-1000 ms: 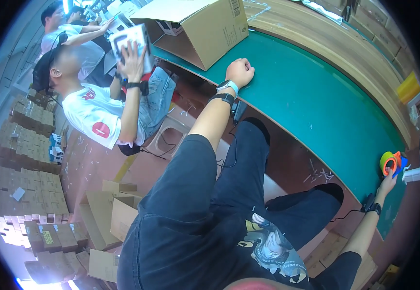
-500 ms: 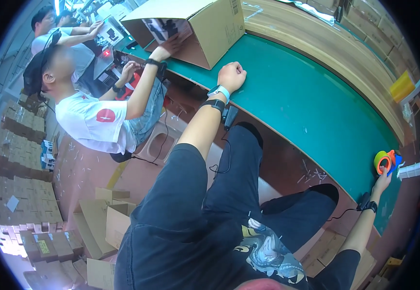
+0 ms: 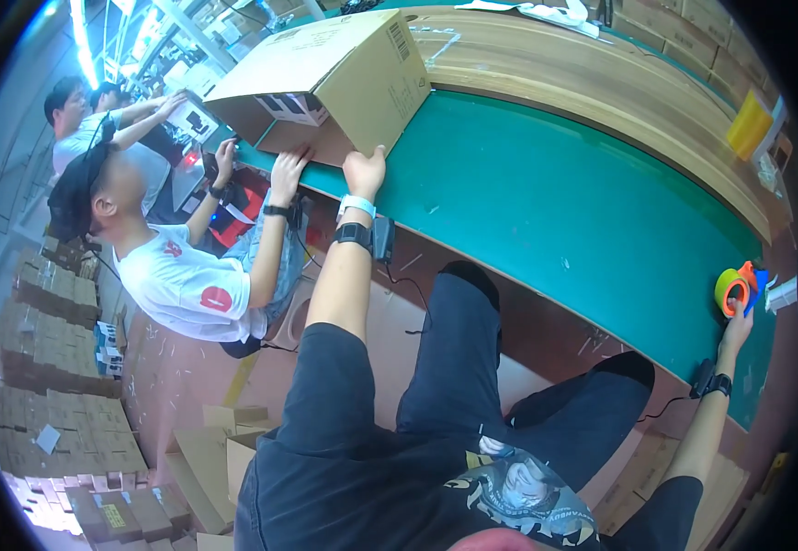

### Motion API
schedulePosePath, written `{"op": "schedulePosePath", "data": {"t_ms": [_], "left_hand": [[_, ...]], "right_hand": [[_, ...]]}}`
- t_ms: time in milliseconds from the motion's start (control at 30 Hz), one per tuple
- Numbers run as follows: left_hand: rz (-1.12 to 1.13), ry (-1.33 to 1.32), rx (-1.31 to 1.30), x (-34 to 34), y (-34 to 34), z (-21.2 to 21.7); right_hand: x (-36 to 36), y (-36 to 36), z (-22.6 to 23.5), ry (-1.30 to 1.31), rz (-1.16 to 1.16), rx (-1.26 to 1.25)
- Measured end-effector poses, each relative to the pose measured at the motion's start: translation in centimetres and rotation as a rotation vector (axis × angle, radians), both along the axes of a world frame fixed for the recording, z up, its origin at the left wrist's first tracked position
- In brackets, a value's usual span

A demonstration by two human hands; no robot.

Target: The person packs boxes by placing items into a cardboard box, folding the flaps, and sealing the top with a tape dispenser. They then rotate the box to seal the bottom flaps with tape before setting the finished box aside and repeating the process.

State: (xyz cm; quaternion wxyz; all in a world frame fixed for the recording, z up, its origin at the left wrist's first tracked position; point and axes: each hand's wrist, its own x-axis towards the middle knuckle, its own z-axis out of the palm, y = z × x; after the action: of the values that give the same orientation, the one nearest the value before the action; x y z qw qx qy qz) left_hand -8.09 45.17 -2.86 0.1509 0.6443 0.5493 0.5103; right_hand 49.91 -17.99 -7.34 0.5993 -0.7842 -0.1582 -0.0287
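A large open cardboard box [image 3: 376, 87] lies on its side on the green-topped bench, its opening toward the co-worker on the left. My left hand [image 3: 364, 174] is closed at the box's lower near corner, thumb against its side; the other fingers are partly hidden. Far to the right, my right hand [image 3: 739, 317] grips a tape dispenser [image 3: 750, 281], orange and blue with a yellow-green roll. Inside the big box stands a smaller printed box [image 3: 296, 108]. One of the co-worker's hands [image 3: 288, 173] rests at the lower edge of the opening.
The green bench top [image 3: 546, 202] curves from the box toward the tape dispenser, backed by a wooden ledge [image 3: 601, 87]. A seated co-worker [image 3: 187, 285] is close on my left. Stacked cartons [image 3: 59, 441] and opened boxes [image 3: 210, 459] stand on the floor at lower left.
My left hand has moved left from the bench top to the box's corner. The co-worker's hand has come down from the inner printed box, which now sits deeper inside. My right hand still holds the dispenser.
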Motion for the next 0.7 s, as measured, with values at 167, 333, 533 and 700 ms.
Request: {"op": "schedulePosePath", "data": {"t_ms": [167, 333, 533, 700], "left_hand": [[-0.146, 0.153, -0.018, -0.9, -0.4, -1.1], [-0.142, 0.188, -0.047, -1.2, 0.0, -1.0], [-0.186, 0.187, -0.007, -1.4, -0.3, -1.0], [-0.193, 0.282, 0.079, -0.7, 0.1, -1.4]], "right_hand": [[0.8, 0.2, -1.2, -0.002, 0.035, 0.094], [1.2, 0.3, -1.8, 0.010, 0.044, 0.117], [1.7, -0.6, -1.6, -0.003, 0.062, 0.079], [0.3, -0.4, -0.3, -0.089, -0.005, 0.035]]}}
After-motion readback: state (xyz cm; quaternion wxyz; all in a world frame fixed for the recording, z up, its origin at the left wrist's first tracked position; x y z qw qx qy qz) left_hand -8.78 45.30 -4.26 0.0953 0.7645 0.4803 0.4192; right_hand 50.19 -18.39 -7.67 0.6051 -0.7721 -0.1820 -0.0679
